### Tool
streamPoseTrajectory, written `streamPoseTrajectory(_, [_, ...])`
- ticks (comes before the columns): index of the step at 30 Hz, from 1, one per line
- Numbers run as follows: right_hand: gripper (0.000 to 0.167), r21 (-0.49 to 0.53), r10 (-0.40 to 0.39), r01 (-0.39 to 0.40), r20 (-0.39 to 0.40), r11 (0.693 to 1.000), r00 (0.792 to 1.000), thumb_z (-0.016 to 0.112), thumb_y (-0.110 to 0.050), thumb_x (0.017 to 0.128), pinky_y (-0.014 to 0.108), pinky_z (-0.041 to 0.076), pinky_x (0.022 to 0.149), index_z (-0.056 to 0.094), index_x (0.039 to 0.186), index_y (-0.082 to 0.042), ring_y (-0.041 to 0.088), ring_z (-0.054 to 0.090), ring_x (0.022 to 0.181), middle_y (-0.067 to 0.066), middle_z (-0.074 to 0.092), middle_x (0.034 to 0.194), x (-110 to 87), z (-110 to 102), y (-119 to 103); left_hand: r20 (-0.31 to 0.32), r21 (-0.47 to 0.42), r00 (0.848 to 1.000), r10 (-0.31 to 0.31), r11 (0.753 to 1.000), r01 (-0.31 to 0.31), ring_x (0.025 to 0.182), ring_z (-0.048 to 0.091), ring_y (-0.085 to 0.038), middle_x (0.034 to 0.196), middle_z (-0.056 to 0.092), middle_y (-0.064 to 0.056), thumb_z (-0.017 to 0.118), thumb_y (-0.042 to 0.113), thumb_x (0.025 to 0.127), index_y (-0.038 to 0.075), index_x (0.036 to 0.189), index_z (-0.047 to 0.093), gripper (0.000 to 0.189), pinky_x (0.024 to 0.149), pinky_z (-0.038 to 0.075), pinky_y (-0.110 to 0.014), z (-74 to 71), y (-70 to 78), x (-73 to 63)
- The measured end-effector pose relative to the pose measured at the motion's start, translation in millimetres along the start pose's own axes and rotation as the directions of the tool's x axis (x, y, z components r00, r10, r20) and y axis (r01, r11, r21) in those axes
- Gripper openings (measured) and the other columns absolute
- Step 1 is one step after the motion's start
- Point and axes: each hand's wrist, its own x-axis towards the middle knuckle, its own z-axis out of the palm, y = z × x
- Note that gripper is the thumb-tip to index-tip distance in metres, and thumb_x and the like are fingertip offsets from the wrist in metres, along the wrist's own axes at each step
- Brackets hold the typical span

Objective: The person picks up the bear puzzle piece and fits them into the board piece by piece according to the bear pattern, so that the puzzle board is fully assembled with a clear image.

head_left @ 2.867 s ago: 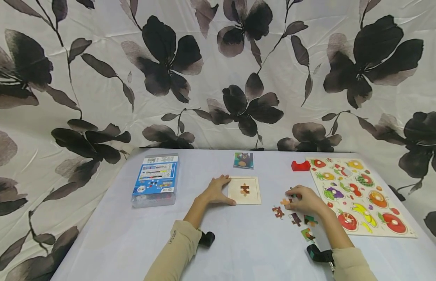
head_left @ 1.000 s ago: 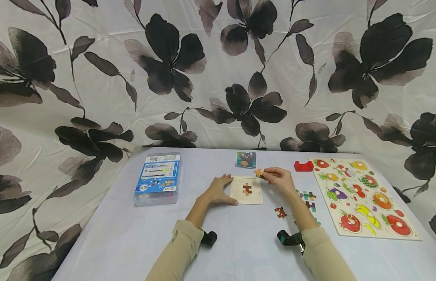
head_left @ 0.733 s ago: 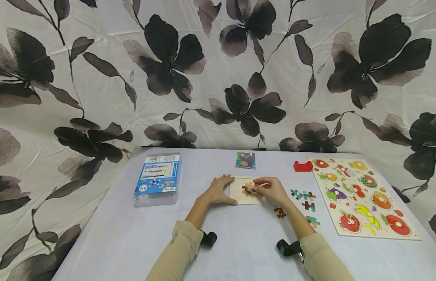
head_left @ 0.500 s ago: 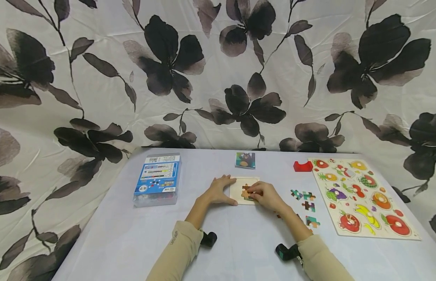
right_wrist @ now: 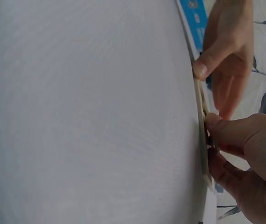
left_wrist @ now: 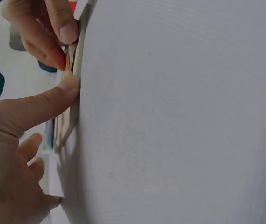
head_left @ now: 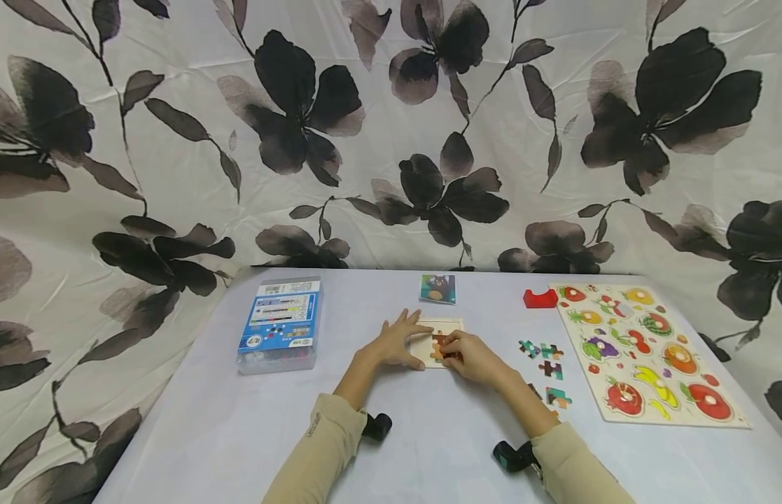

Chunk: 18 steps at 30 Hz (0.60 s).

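Note:
A small pale wooden puzzle tray (head_left: 454,325) lies flat on the table, with brown and orange jigsaw pieces (head_left: 439,339) in its middle. My right hand (head_left: 475,358) pinches an orange jigsaw piece (head_left: 437,355) low over the tray, beside the brown one; fingers hide much of it. At the tray's left side is my left hand (head_left: 391,344), its fingers spread and one reaching over the tray. In the left wrist view its thumb (left_wrist: 53,100) presses the tray's near edge. The right wrist view shows the right fingertips (right_wrist: 213,120) at the tray.
Several loose jigsaw pieces (head_left: 550,369) lie right of the tray, some partly behind the right forearm. A bear picture card (head_left: 437,288) stands behind it. A fruit board (head_left: 649,357) and red block (head_left: 540,299) are at the right, a blue-labelled plastic case (head_left: 280,322) at the left.
My right hand has picked an orange piece from the loose ones, carried it left and lowered it onto the tray. My left hand stays at the tray, one finger now further over it.

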Motion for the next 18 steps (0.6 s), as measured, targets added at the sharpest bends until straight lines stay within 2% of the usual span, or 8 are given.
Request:
streamPoseTrajectory(6, [0.014, -0.035, -0.073, 0.071, -0.063, 0.997, 0.995, 0.069, -0.001, 0.082, 0.045, 0.048, 0.081, 0.071, 0.093, 0.007, 0.032, 0.058, 0.088, 0.016, 0.062, 0.096, -1.6, 4, 3, 0.105, -0.026, 0.992, 0.068, 0.998, -0.066, 0.143, 0.011, -0.033, 0.153, 0.028, -0.012, 0.077, 0.018, 0.076, 0.011, 0.136, 0.051, 0.066, 0.112, 0.002, -0.06, -2.0, 5.7, 1.7])
streamPoseTrajectory(7, [0.015, -0.041, -0.106, 0.103, -0.079, 0.994, 0.991, 0.068, -0.005, 0.084, 0.043, 0.047, 0.081, 0.071, 0.094, 0.005, 0.029, 0.057, 0.089, 0.014, 0.062, 0.097, -1.6, 8, 10, 0.123, -0.024, 0.99, 0.073, 0.997, -0.07, 0.143, 0.012, -0.033, 0.153, 0.028, -0.011, 0.076, 0.018, 0.077, 0.011, 0.137, 0.05, 0.066, 0.112, 0.002, -0.059, -1.9, 5.7, 1.9])
streamPoseTrajectory(10, [0.013, -0.037, -0.119, 0.116, -0.093, 0.993, 0.989, 0.067, -0.006, 0.085, 0.041, 0.045, 0.078, 0.072, 0.092, 0.004, 0.028, 0.054, 0.086, 0.013, 0.061, 0.095, -2.5, 7, 9, 0.156, -0.01, 0.984, 0.082, 0.997, -0.081, 0.143, 0.012, -0.033, 0.153, 0.028, -0.01, 0.073, 0.019, 0.08, 0.01, 0.139, 0.047, 0.065, 0.112, 0.002, -0.059, -1.3, 5.3, 2.3])
streamPoseTrajectory(13, [0.011, -0.046, -0.089, 0.086, -0.083, 0.995, 0.993, 0.067, -0.004, 0.084, 0.041, 0.044, 0.077, 0.072, 0.091, 0.004, 0.027, 0.053, 0.086, 0.012, 0.06, 0.095, -1.9, 8, 8, 0.158, -0.006, 0.983, 0.092, 0.996, -0.092, 0.143, 0.012, -0.034, 0.153, 0.027, -0.011, 0.072, 0.019, 0.081, 0.009, 0.139, 0.047, 0.064, 0.112, 0.002, -0.06, -0.2, 5.6, 2.2])
streamPoseTrajectory(14, [0.01, -0.052, -0.053, 0.05, -0.072, 0.997, 0.996, 0.068, 0.001, 0.081, 0.043, 0.045, 0.076, 0.072, 0.089, 0.005, 0.029, 0.054, 0.085, 0.013, 0.06, 0.095, -2.1, 5, 0, 0.157, -0.009, 0.983, 0.096, 0.995, -0.096, 0.143, 0.012, -0.034, 0.153, 0.027, -0.011, 0.072, 0.019, 0.081, 0.008, 0.139, 0.046, 0.064, 0.111, 0.002, -0.06, 0.0, 5.9, 2.1])
streamPoseTrajectory(18, [0.011, -0.097, 0.005, -0.009, -0.042, 0.995, 0.999, 0.067, 0.001, 0.083, 0.04, 0.045, 0.077, 0.073, 0.091, 0.002, 0.026, 0.052, 0.086, 0.011, 0.061, 0.097, -0.5, 6, -2, 0.15, -0.019, 0.984, 0.095, 0.995, -0.093, 0.143, 0.012, -0.033, 0.153, 0.027, -0.011, 0.072, 0.019, 0.081, 0.007, 0.138, 0.047, 0.064, 0.111, 0.002, -0.06, 1.4, 6.8, 0.8])
